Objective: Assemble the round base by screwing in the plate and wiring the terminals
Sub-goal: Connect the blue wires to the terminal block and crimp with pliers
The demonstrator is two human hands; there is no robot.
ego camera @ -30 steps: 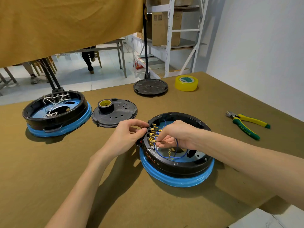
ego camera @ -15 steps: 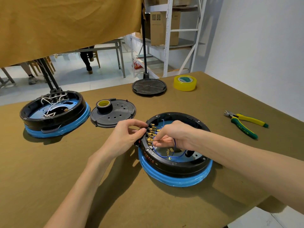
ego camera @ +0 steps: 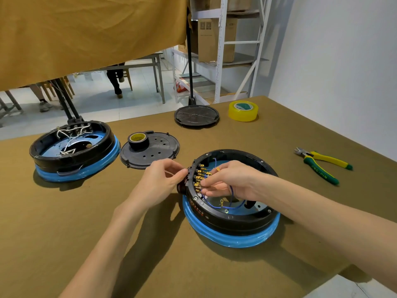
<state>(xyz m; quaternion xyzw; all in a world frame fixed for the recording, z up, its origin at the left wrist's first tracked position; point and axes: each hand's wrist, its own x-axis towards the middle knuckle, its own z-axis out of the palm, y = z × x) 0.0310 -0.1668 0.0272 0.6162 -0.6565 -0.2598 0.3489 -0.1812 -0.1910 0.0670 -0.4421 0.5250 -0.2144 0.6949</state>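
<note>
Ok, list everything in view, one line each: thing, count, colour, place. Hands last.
round base: 1, black on blue, near centre of table
terminals: one row, brass, base's left inner wall
blue wire: 1, blue, looped inside base
second base: 1, black on blue, white wires, far left
perforated plate: 1, black, between the bases
black tape roll: 1, on that plate
stand foot: 1, black, far edge
yellow tape roll: 1, far right
pliers: 1, yellow-green handles, right
table: 1, olive cloth
left hand: pinching base's outer left edge
right hand: inside base, fingers at terminals
</note>
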